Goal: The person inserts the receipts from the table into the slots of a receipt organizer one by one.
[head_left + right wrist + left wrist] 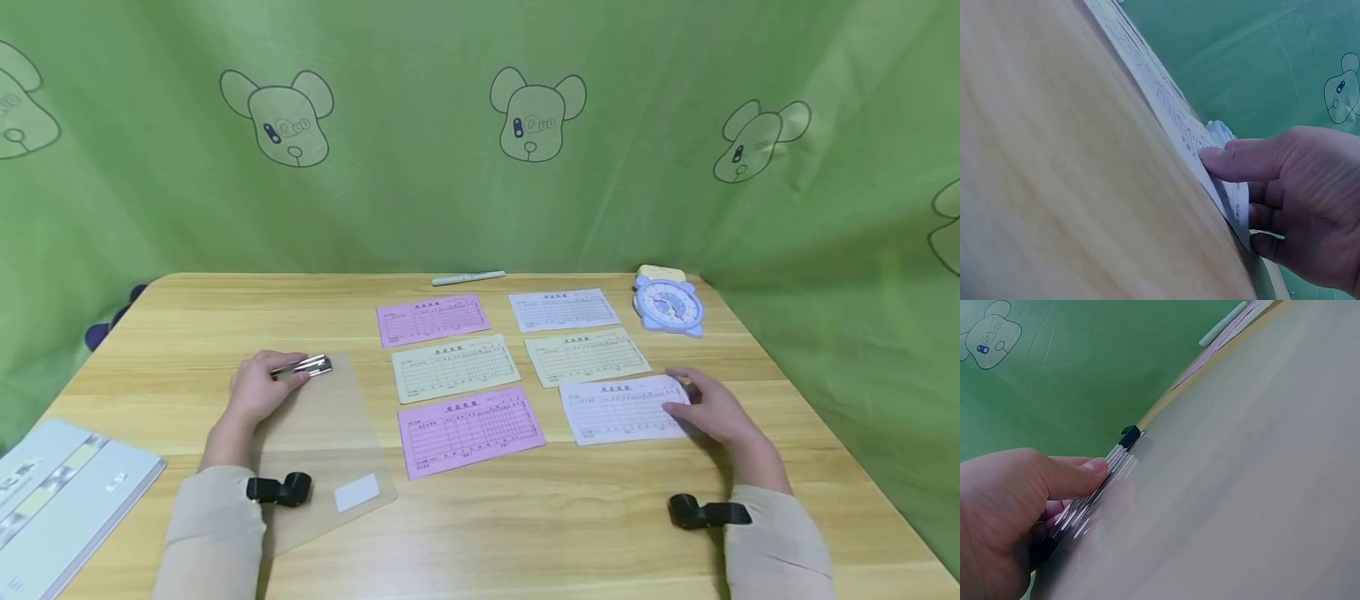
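Observation:
At the left, the left hand [258, 387] grips the metal clip [311, 367] of a translucent clipboard [330, 442]; in the left wrist view its thumb lies on the clip [1094, 487]. On the right, the right hand [712, 408] pinches the right edge of a white form [618, 410], thumb on top and fingers at the edge; the right wrist view shows the form's end [1235, 200] bent up. Beside it lie a cream form [587, 358] and a purple form [471, 429].
Further forms lie behind: a cream one [455, 368], a purple one [432, 321] and a white one [562, 311]. A marker [468, 277] is at the back edge, a blue clock-like toy [668, 307] at the back right, a pale book or folder [67, 500] at the left.

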`<state>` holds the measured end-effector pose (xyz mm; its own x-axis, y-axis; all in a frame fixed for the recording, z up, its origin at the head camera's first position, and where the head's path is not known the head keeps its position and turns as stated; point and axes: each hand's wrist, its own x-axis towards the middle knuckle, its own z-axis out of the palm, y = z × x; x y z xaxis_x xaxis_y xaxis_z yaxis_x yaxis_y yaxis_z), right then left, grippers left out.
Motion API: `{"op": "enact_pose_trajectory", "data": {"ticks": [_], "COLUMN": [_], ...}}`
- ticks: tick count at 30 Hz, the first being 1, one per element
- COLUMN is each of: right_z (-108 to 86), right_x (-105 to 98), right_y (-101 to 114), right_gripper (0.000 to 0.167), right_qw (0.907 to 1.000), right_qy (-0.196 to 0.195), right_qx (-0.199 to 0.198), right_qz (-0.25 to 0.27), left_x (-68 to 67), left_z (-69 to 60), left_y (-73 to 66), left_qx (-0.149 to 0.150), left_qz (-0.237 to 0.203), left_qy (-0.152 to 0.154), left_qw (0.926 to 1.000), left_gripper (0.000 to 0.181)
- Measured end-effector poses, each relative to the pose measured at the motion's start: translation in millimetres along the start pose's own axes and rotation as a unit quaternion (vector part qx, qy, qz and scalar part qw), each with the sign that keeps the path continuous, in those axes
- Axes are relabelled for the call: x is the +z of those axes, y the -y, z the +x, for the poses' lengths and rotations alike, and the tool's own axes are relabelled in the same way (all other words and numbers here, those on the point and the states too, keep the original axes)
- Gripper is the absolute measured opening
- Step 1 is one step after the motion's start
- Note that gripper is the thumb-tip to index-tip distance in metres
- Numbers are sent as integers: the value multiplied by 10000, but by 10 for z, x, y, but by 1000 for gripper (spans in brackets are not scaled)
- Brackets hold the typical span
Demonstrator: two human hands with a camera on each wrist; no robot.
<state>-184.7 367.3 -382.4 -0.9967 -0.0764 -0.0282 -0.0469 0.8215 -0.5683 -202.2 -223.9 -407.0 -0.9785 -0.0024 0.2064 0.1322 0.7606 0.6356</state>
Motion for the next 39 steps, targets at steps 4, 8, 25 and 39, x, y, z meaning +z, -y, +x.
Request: {"op": "enact_pose_trajectory", "data": {"ticks": [4, 8, 25, 39], "right_z": [-1, -23, -106, 41], "right_x": [-8, -41, -150, -59], "right_y": [-22, -70, -162, 259], "right_gripper": [56, 56, 39, 38], "right_qw": [9998, 9992, 9875, 9722], "right_qy": [-151, -250, 226, 320], "right_qx": [-90, -246, 573, 33], "right_qz": [-51, 201, 1449, 2319], "left_x": [2, 2, 26, 27], "left_z": [-3, -10, -9, -6], "left_y": [-8, -12, -26, -28], "left_qx": [-24, -41, 190, 93], "left_qz": [-2, 23, -40, -226], "left_qy": [-8, 9, -74, -128], "left_qw": [10000, 10000, 9998, 9996], "left_gripper": [34, 34, 31, 31]}}
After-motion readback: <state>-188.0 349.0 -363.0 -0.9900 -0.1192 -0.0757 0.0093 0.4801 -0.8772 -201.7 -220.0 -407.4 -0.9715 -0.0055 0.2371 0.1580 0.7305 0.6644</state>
